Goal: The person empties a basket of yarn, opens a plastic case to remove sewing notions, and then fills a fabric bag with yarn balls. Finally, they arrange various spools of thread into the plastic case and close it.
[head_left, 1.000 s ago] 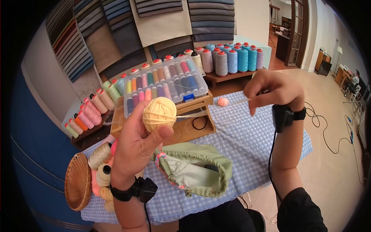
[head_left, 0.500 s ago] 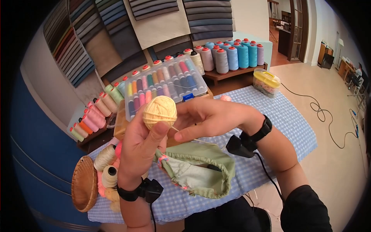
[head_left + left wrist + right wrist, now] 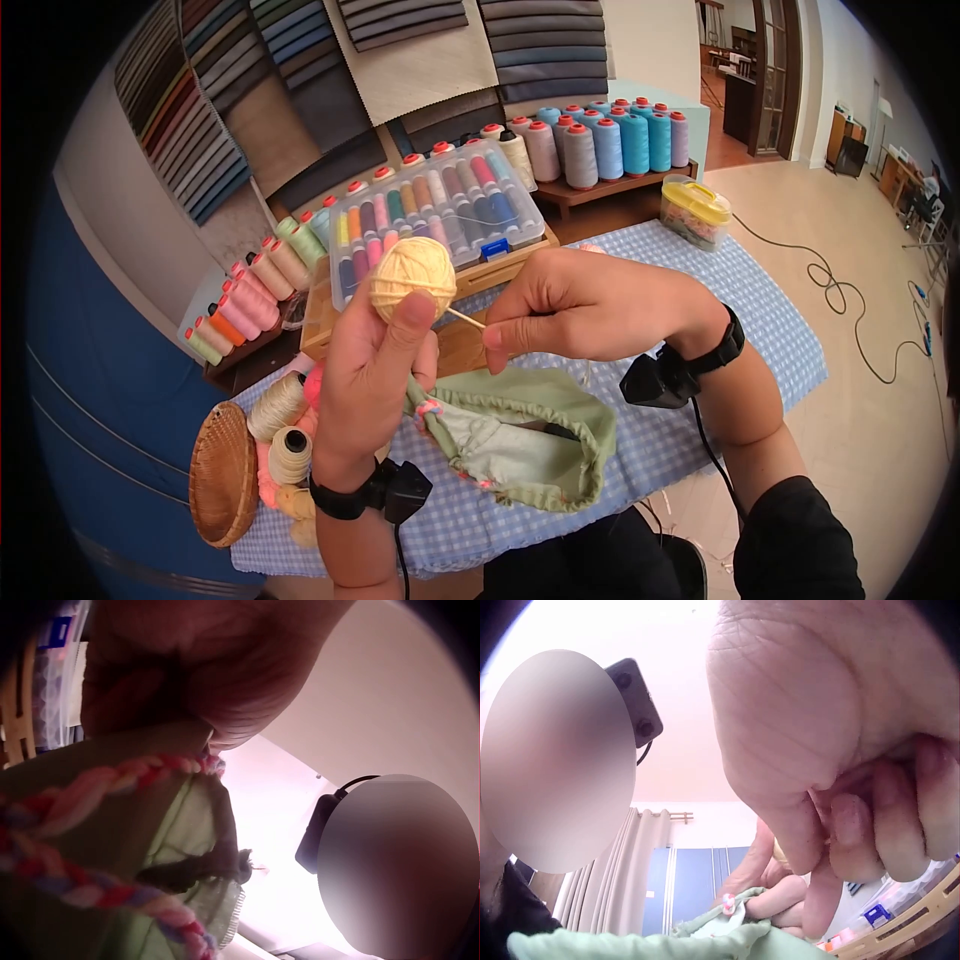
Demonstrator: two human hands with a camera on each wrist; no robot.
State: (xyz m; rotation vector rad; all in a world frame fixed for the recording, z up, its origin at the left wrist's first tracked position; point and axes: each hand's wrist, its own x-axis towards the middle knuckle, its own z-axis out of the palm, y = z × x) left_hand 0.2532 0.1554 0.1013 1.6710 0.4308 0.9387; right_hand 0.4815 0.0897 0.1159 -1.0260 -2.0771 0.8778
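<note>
A ball of pale yellow yarn (image 3: 413, 278) is held up by my left hand (image 3: 360, 395), the thumb lying along its lower front. The gathered end of a green drawstring fabric bag (image 3: 480, 386) also comes up to this hand's lower fingers; the rest slopes down over the cloth, its mouth wide. Pink-and-blue braided cord (image 3: 90, 784) hangs with the bag below the palm in the left wrist view. My right hand (image 3: 615, 305) pinches the yarn strand (image 3: 466, 319) between thumb and forefinger, a short taut length from the ball. Its other fingers are curled in.
A clear case of thread spools (image 3: 490, 215) stands on a wooden box (image 3: 535, 258) behind the hands. At left are a wicker basket (image 3: 222, 475) and several yarn cones (image 3: 290, 455). A yellow-lidded tub (image 3: 697, 212) sits at the far right of the checked tablecloth (image 3: 765, 320).
My right hand came in from far right, where it held a long strand, close to the ball, then drew back slightly rightward. The left hand keeps the ball raised.
</note>
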